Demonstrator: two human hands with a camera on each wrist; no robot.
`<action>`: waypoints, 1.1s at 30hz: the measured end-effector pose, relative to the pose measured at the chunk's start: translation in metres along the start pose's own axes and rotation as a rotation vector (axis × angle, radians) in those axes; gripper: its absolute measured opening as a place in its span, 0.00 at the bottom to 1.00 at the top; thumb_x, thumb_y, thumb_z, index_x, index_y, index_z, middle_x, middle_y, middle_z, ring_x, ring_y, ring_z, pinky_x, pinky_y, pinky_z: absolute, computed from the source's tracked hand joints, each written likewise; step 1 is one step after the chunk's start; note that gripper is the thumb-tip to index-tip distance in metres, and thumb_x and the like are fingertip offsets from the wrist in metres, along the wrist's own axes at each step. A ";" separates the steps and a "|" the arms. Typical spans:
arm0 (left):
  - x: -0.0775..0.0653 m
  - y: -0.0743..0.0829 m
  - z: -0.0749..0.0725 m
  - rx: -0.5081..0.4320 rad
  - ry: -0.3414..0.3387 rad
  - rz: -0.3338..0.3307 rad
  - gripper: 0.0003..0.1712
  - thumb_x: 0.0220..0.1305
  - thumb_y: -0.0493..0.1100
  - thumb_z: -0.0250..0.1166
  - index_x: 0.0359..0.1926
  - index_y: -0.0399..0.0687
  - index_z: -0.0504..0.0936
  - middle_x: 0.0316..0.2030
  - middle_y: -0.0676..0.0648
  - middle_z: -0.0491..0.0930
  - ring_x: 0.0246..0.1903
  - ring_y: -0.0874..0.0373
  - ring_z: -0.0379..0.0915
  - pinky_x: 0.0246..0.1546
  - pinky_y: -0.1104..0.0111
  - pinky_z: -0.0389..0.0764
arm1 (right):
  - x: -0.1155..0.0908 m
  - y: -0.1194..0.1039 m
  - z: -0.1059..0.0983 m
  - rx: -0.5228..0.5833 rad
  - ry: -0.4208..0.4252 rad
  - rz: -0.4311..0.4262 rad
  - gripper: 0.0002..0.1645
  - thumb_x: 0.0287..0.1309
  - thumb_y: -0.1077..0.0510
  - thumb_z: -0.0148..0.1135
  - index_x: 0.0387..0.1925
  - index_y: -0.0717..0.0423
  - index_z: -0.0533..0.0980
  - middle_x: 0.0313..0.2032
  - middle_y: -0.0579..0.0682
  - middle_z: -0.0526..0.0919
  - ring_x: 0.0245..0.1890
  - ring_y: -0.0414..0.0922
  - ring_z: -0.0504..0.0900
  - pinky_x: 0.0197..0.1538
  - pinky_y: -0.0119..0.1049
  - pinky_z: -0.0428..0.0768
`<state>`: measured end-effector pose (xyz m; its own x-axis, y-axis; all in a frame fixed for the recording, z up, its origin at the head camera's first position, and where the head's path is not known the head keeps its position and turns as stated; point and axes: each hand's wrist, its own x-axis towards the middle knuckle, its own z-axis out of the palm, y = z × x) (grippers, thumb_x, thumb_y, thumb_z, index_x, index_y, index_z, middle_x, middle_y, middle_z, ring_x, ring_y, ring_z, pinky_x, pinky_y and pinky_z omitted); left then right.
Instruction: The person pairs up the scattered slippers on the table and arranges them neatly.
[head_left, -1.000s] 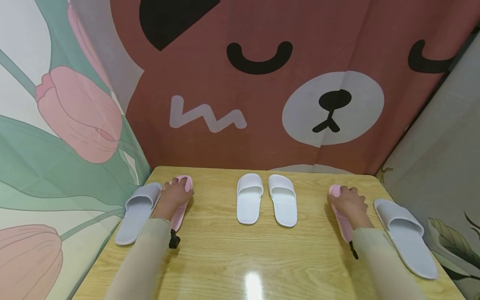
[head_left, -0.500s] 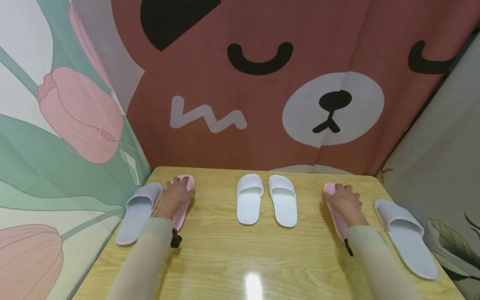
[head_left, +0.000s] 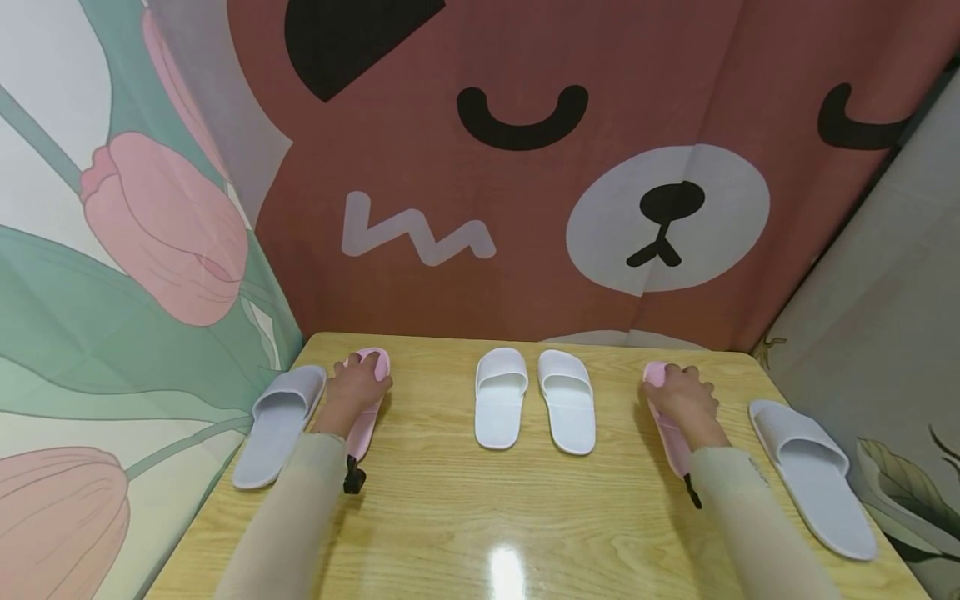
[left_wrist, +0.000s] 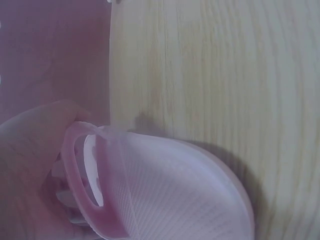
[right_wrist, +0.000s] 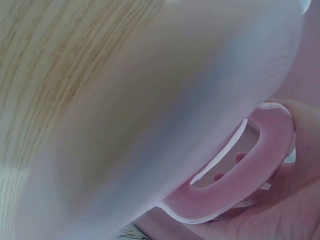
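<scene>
My left hand (head_left: 352,396) grips a pink slipper (head_left: 363,435) over its strap, between a larger pale slipper and the middle of the table. In the left wrist view, the slipper's strap (left_wrist: 80,165) lies against the hand and the ribbed sole (left_wrist: 185,190) points away over the wood. On the right side, my right hand (head_left: 684,398) grips the matching pink slipper (head_left: 670,437) by its strap. The right wrist view shows fingertips through the opening of that strap (right_wrist: 235,195), with the blurred sole beside it. The palms hide much of both straps.
Two white slippers (head_left: 499,417) (head_left: 572,417) lie side by side at the middle back of the wooden table (head_left: 450,517). Larger pale slippers lie near the left edge (head_left: 272,437) and the right edge (head_left: 817,479). Printed cloth (head_left: 420,300) hangs behind.
My right hand has moved left with its pink slipper, away from the large right slipper. The left hand and its slipper have shifted only slightly right. The white slippers stay put.
</scene>
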<state>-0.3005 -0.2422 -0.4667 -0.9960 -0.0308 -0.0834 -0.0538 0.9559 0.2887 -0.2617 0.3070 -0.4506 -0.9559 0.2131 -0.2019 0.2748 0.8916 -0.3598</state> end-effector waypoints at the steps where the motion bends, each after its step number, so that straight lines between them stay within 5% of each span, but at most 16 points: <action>1: 0.000 0.000 0.000 0.001 0.001 0.000 0.42 0.70 0.58 0.56 0.77 0.44 0.58 0.72 0.27 0.56 0.69 0.22 0.50 0.60 0.29 0.62 | 0.000 0.000 0.000 -0.001 -0.001 -0.001 0.52 0.68 0.34 0.50 0.73 0.71 0.53 0.66 0.79 0.53 0.59 0.81 0.58 0.54 0.76 0.65; 33: 0.000 0.009 -0.001 -0.023 -0.003 -0.013 0.42 0.70 0.58 0.56 0.78 0.45 0.57 0.73 0.28 0.54 0.69 0.23 0.49 0.60 0.30 0.62 | 0.005 -0.027 -0.001 -0.008 0.016 0.001 0.49 0.68 0.37 0.52 0.73 0.68 0.55 0.66 0.77 0.56 0.60 0.79 0.59 0.57 0.73 0.65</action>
<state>-0.3013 -0.2336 -0.4632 -0.9950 -0.0424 -0.0903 -0.0685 0.9484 0.3095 -0.2741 0.2844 -0.4407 -0.9572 0.2205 -0.1875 0.2751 0.8945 -0.3525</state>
